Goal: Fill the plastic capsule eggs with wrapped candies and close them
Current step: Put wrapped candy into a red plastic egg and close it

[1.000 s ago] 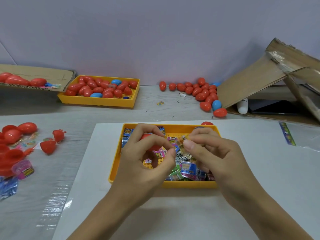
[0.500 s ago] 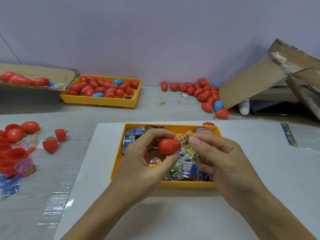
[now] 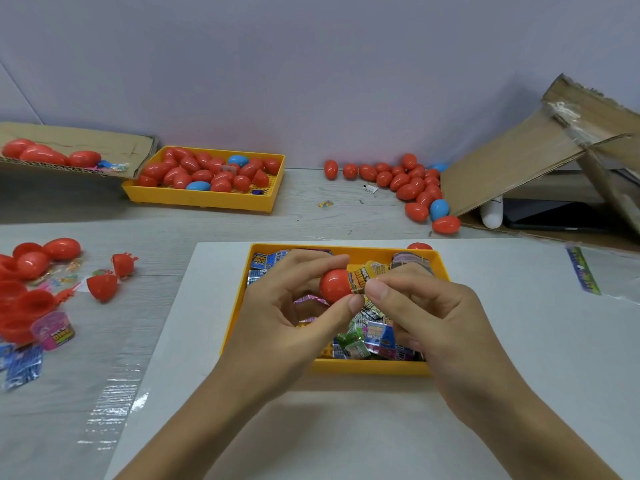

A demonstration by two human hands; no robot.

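While left hand (image 3: 277,317) fingers pinch the smooth red plastic capsule egg (image 3: 334,285) at frame centre, right hand (image 3: 429,317) fingers pinch a crinkly yellow wrapped candy (image 3: 363,277); egg likely light, slippery, best gripped round its middle.

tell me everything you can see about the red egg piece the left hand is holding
The red capsule egg is smooth, glossy plastic with a small highlight on its rounded end, which faces the camera. The left hand pinches it between thumb and fingers above the yellow candy tray, off the table. A yellow wrapped candy, pinched by the right hand, meets its right side, seemingly going in. Whether it is a half or a whole egg cannot be told; its far side is hidden.
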